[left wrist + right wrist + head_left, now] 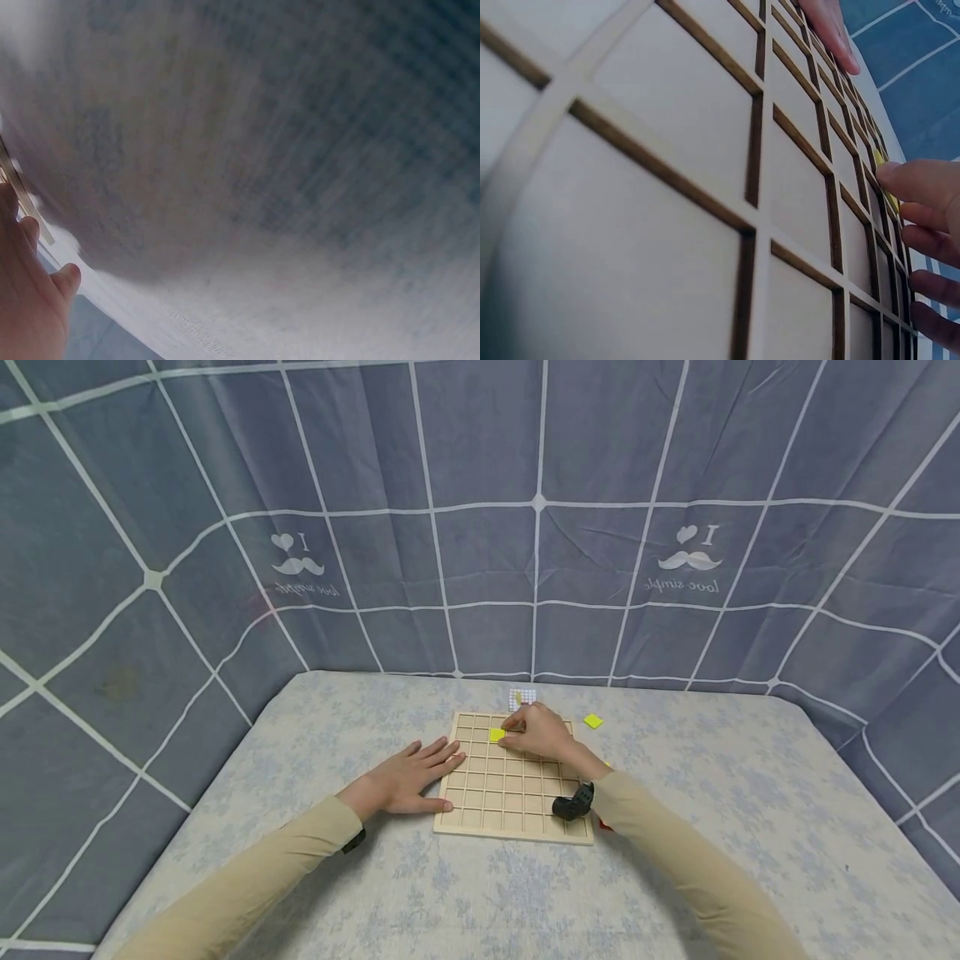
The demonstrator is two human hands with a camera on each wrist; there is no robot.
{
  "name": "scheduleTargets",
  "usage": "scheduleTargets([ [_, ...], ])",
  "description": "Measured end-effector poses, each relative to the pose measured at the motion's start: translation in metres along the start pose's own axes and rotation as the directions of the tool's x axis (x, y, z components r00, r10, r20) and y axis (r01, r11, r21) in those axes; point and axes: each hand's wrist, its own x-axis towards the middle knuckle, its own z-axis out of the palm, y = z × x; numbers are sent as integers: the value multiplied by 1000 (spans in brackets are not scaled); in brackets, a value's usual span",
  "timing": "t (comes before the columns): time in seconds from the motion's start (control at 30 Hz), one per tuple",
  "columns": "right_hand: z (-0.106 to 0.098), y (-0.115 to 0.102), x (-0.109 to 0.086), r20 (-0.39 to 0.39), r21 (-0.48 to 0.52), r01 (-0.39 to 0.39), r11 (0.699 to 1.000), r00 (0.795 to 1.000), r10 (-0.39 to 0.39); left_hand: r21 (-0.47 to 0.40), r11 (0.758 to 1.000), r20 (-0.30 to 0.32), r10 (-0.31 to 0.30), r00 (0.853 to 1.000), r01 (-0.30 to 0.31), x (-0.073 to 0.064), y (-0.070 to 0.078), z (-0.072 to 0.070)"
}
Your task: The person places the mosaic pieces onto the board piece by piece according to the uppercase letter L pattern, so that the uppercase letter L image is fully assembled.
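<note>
A wooden board point(495, 793) with a raised square grid lies on the table. My right hand point(542, 732) is over its far part and pinches a yellow square tile point(497, 735) between thumb and finger. In the right wrist view the thumb point(919, 180) is against the yellow tile point(892, 201), at the far side of the grid cells. My left hand point(412, 777) rests with spread fingers on the board's left edge. Part of that hand point(34, 300) shows at the lower left of the left wrist view, beside the board's edge.
Behind the board lies a small printed grid card point(517, 695), partly covered by my right hand. Another yellow tile point(593, 721) is right of the board. A red piece point(605, 825) peeks out beside my right wrist. A blue checked curtain point(480, 560) encloses the patterned table.
</note>
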Motion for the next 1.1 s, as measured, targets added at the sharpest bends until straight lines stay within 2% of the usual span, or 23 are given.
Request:
scheduleTargets([
  [0.23, -10, 7, -7, 8, -19, -106, 994, 994, 106, 15, 1000, 2, 0, 1000, 0, 1, -1, 2],
  [0.5, -35, 26, -18, -70, -26, -139, 990, 988, 137, 12, 1000, 5, -12, 1000, 12, 1, -3, 3],
  [0.83, -71, 53, -43, -173, -42, -256, 966, 954, 245, 0, 1000, -23, 0, 1000, 0, -1, 1, 2],
  [1.1, -78, 74, -61, -222, -35, -361, 932, 912, 345, -4, 1000, -37, 0, 999, 0, 0, 3, 2],
])
